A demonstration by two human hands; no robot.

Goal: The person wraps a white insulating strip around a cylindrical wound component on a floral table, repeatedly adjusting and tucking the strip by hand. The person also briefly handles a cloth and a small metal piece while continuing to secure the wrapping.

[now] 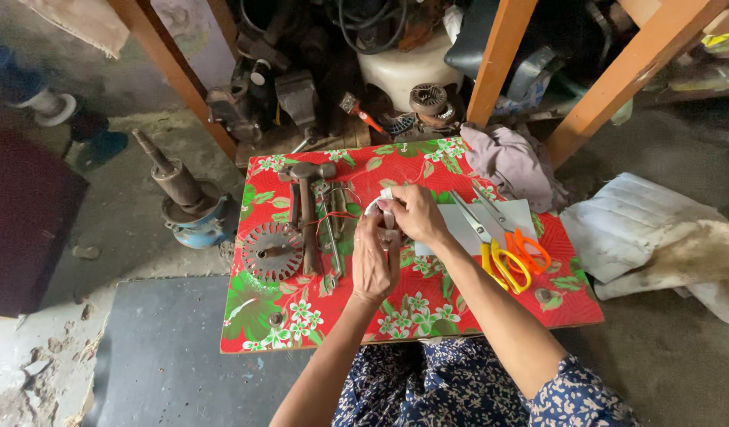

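Note:
Over a low board covered in red flowered cloth [427,316], both my hands meet around a small whitish ring-shaped part [382,207]. My left hand [372,265] grips it from below, fingers curled up around it. My right hand [416,212] closes on it from above and the right. Most of the part is hidden by my fingers. Beside my right wrist lie a pale sheet [459,229] and two pairs of scissors, one yellow-handled [502,265], one orange-handled [529,249].
A hammer [307,213], a round slotted metal disc [271,251], thin metal tools and red thread [333,221] lie on the board's left. Behind it are machine parts [261,95], orange wooden legs [495,59], a rag [513,164]. A rusty part [178,190] stands at the left, padded cloth [657,237] lies at the right.

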